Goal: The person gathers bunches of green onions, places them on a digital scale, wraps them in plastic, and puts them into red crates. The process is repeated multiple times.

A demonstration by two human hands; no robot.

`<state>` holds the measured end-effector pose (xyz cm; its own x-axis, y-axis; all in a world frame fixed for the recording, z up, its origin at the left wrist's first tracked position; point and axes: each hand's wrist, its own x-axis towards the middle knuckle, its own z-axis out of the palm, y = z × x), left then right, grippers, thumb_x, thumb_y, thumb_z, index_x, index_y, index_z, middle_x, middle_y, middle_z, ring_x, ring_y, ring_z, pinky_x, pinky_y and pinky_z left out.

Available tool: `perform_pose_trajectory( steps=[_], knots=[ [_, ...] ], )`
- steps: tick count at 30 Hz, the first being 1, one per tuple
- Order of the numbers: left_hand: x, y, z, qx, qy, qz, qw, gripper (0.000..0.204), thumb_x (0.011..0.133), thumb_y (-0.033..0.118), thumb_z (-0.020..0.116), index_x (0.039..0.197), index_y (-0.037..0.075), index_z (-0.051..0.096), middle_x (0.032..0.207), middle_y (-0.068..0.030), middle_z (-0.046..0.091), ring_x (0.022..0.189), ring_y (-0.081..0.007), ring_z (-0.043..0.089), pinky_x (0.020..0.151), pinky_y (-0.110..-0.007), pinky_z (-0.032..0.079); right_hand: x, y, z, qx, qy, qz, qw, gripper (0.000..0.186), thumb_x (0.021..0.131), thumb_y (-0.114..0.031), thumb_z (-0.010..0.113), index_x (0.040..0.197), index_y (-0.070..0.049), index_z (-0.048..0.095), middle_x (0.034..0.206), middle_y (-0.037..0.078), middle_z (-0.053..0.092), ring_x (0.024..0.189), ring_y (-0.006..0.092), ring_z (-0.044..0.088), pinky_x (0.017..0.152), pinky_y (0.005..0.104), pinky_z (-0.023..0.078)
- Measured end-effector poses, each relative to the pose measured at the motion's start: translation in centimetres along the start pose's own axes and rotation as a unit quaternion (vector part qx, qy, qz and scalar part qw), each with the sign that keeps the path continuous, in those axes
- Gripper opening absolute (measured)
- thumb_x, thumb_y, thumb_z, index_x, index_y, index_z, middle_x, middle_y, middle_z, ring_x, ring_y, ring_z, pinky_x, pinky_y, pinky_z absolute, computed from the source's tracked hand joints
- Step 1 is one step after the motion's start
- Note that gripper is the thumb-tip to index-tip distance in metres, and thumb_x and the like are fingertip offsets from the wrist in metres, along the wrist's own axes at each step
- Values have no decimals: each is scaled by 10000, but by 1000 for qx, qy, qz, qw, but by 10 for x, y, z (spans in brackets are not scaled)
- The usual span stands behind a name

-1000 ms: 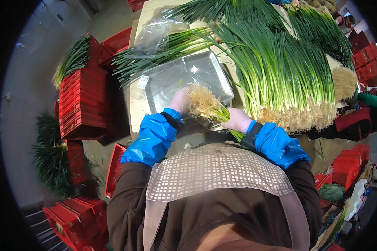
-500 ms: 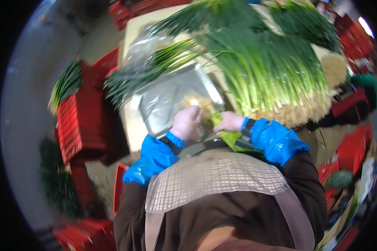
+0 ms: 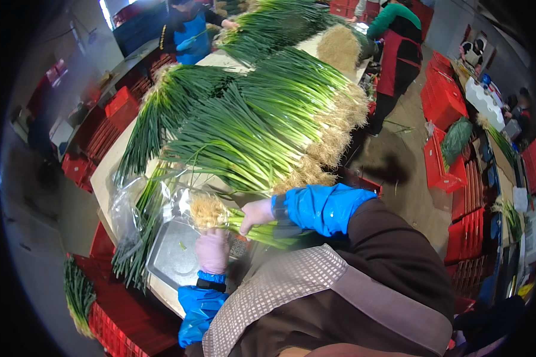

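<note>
My two hands hold one bunch of green onions [image 3: 244, 223] over a metal tray [image 3: 173, 256]. My left hand [image 3: 213, 250] grips the bunch just below its pale, tangled roots [image 3: 207, 209]. My right hand [image 3: 257, 213] clasps the white stalks a little further along. Both wear thin pale gloves and blue sleeve covers. The bunch's green end runs back under my right forearm and is hidden.
A large pile of green onions [image 3: 262, 131] covers the table, roots toward the right. Clear plastic bags [image 3: 128, 205] lie by the tray. Red crates [image 3: 458, 172] are stacked on both sides. Other people [image 3: 399, 47] work at the table's far end.
The view has swung sharply to the right, so the table now runs diagonally. My hands still hold the bunch above the tray, with the roots now pointing up and left.
</note>
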<state>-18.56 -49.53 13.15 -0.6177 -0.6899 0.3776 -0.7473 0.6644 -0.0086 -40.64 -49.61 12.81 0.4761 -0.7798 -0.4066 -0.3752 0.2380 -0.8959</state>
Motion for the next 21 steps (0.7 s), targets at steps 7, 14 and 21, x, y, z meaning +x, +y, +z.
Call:
perform_pose_trajectory(
  steps=[7, 14, 21],
  knots=[
    [4, 37, 13, -224, 1, 170, 960, 254, 642, 73, 693, 865, 130, 586, 831, -93, 572, 787, -307, 565, 675, -420, 458, -30, -23, -2, -79, 177, 79, 978, 263, 754, -192, 721, 879, 38, 698, 825, 126, 705, 674, 187, 640, 624, 330, 507],
    [22, 21, 8, -637, -133, 34, 758, 267, 765, 148, 761, 951, 79, 583, 971, -54, 605, 905, -235, 578, 757, -407, 469, -103, -25, 9, 248, 103, 26, 963, 219, 752, -160, 708, 876, 20, 719, 832, 121, 713, 717, 186, 675, 660, 326, 542],
    [16, 51, -1, -868, -194, -80, 451, 637, 765, 405, 729, 1192, -23, 528, 956, -149, 641, 735, -265, 627, 597, -374, 520, -104, -31, 39, 361, -33, 70, 929, 300, 792, -123, 682, 1003, 87, 643, 988, 253, 677, 899, 332, 681, 806, 437, 556]
  ],
)
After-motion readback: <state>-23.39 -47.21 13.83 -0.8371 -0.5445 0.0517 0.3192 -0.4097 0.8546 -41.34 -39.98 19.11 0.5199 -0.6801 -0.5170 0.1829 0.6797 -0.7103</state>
